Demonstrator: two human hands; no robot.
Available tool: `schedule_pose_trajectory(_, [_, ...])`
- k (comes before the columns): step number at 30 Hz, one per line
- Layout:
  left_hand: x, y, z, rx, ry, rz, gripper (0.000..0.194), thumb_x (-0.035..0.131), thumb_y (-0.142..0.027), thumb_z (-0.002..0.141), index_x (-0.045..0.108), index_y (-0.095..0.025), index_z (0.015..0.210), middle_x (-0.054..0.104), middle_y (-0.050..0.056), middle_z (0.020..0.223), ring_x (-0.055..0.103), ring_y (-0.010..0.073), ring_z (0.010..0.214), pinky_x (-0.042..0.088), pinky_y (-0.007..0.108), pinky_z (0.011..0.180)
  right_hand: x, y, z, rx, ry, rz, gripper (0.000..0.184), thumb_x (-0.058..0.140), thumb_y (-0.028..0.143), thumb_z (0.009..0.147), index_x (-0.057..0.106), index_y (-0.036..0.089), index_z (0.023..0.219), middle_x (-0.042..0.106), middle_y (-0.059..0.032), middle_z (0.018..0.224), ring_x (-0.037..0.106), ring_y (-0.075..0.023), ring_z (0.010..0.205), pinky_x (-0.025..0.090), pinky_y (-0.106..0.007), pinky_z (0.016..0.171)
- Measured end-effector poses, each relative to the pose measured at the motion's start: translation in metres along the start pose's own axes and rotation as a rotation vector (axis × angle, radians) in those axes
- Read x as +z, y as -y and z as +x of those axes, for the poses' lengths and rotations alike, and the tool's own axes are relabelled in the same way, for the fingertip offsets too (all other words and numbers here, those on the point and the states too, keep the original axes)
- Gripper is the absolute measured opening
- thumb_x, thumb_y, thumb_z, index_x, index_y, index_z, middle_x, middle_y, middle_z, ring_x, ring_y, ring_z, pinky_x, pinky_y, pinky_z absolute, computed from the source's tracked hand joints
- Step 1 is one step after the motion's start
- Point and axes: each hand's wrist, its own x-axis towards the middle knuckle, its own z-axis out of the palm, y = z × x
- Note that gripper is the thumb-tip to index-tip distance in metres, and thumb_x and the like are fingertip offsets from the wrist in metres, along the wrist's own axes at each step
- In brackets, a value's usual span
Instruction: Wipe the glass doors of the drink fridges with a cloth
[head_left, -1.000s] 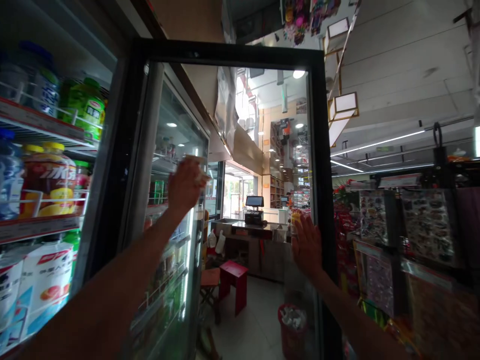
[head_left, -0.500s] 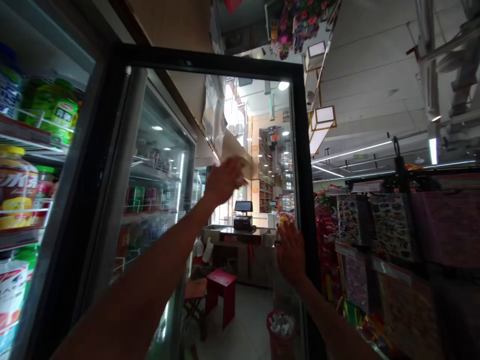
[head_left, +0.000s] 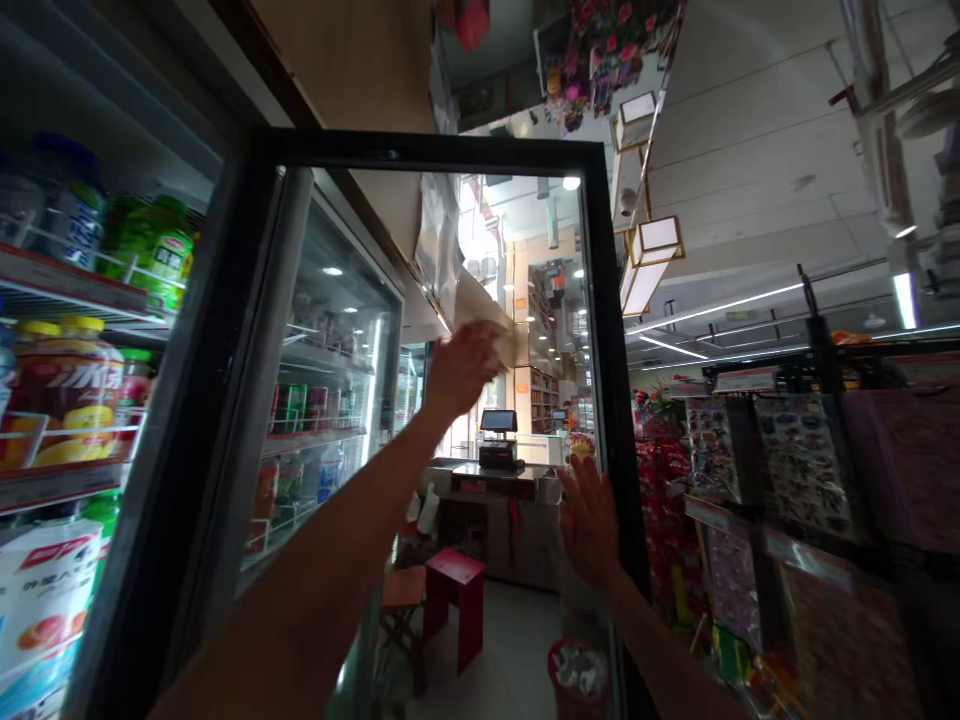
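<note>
Left hand: holding a blurred pale cloth (head_left: 508, 344) against or close to the door glass; the left hand (head_left: 463, 370) is blurring too.
Right hand (head_left: 591, 522): resting open near the door's edge, fingers pointing up.
Glass door (head_left: 616, 400): standing open in its black frame.
Fridge shelves (head_left: 67, 484): holding bottles (head_left: 161, 250) at left.
Floor (head_left: 510, 655): supporting a red stool (head_left: 456, 568) and a bin (head_left: 574, 702).
Table (head_left: 532, 540): carrying a screen (head_left: 499, 421) beyond the glass.
Right side: packets (head_left: 799, 460) are hanging.

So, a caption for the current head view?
Blurred left hand with a pale cloth-like item at the open glass door of a drinks cooler, right hand spread near its black frame.
</note>
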Motion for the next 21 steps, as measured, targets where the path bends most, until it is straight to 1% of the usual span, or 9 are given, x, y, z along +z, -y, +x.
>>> schedule_pose_trajectory(2, [-0.008,0.029,-0.001,-0.293,-0.096,0.035,0.049,0.037,-0.033,0.089,0.035,-0.010,0.133,0.027,0.017,0.145,0.023,0.0346,0.133,0.025,0.061,0.099,0.000,0.001,0.000,0.005,-0.001,0.002,0.051,0.037,0.018,0.086,0.032,0.023,0.136,0.038,-0.0079,0.141,0.025,-0.0237,0.135,0.027,-0.047,0.106])
schedule_pose_trajectory(4, [-0.008,0.021,-0.009,-0.291,-0.102,0.040,0.049,0.037,-0.033,0.089,0.037,-0.010,0.132,0.028,0.017,0.144,0.023,0.0342,0.133,0.027,0.058,0.099,0.000,0.002,0.001,0.004,-0.010,0.005,0.050,0.038,0.018,0.086,0.033,0.023,0.136,0.039,-0.0081,0.140,0.025,-0.0238,0.135,0.027,-0.047,0.106])
schedule_pose_trajectory(8, [0.009,-0.053,-0.023,0.406,0.054,-0.010,0.044,0.040,-0.036,0.087,0.038,-0.030,0.131,0.033,-0.002,0.144,0.024,0.0174,0.135,0.024,0.041,0.108,0.000,0.000,0.000,-0.017,-0.027,0.014,0.051,0.037,0.018,0.087,0.030,0.023,0.137,0.034,-0.0077,0.143,0.024,-0.0246,0.135,0.027,-0.048,0.106])
schedule_pose_trajectory(10, [0.010,-0.055,-0.026,0.515,0.090,0.005,0.046,0.038,-0.037,0.088,0.034,-0.029,0.134,0.029,-0.002,0.146,0.020,0.0161,0.136,0.022,0.041,0.109,0.002,-0.002,-0.001,-0.022,-0.021,0.013,0.051,0.036,0.019,0.087,0.029,0.024,0.138,0.031,-0.0070,0.145,0.024,-0.0246,0.135,0.026,-0.048,0.106])
schedule_pose_trajectory(13, [-0.008,0.023,-0.041,0.118,0.026,0.071,0.046,0.037,-0.032,0.089,0.036,-0.019,0.133,0.033,0.007,0.144,0.025,0.0229,0.134,0.027,0.049,0.105,0.004,-0.003,-0.002,-0.023,-0.017,0.012,0.051,0.037,0.020,0.087,0.029,0.025,0.137,0.033,-0.0063,0.144,0.025,-0.0246,0.135,0.027,-0.048,0.105])
schedule_pose_trajectory(14, [-0.017,0.059,-0.050,-0.155,-0.058,0.089,0.042,0.040,-0.034,0.087,0.041,-0.023,0.128,0.037,0.004,0.141,0.030,0.0223,0.132,0.029,0.048,0.105,0.004,-0.002,-0.002,-0.019,-0.015,0.010,0.051,0.037,0.020,0.087,0.029,0.024,0.137,0.033,-0.0062,0.144,0.025,-0.0247,0.135,0.028,-0.048,0.105])
schedule_pose_trajectory(17, [-0.034,0.137,-0.086,-0.565,-0.245,0.147,0.048,0.029,-0.028,0.091,0.030,-0.007,0.133,0.033,0.022,0.140,0.029,0.0363,0.130,0.032,0.062,0.093,0.006,-0.001,-0.003,0.001,-0.006,-0.007,0.051,0.037,0.021,0.087,0.030,0.024,0.137,0.031,-0.0059,0.145,0.024,-0.0245,0.135,0.026,-0.048,0.107])
schedule_pose_trajectory(19, [-0.030,0.134,-0.107,-0.661,-0.329,0.166,0.050,0.028,-0.029,0.091,0.027,-0.005,0.134,0.032,0.026,0.139,0.029,0.0389,0.129,0.034,0.063,0.090,0.006,0.000,-0.003,0.005,-0.002,-0.016,0.052,0.038,0.021,0.086,0.029,0.024,0.137,0.029,-0.0054,0.146,0.024,-0.0247,0.135,0.024,-0.048,0.107])
schedule_pose_trajectory(21, [-0.017,0.089,-0.119,-0.549,-0.305,0.158,0.048,0.032,-0.030,0.089,0.035,-0.008,0.131,0.037,0.021,0.138,0.032,0.0336,0.129,0.035,0.057,0.094,0.006,0.000,-0.004,0.001,-0.007,-0.019,0.052,0.039,0.021,0.086,0.029,0.025,0.138,0.027,-0.0050,0.147,0.023,-0.0249,0.136,0.024,-0.048,0.107])
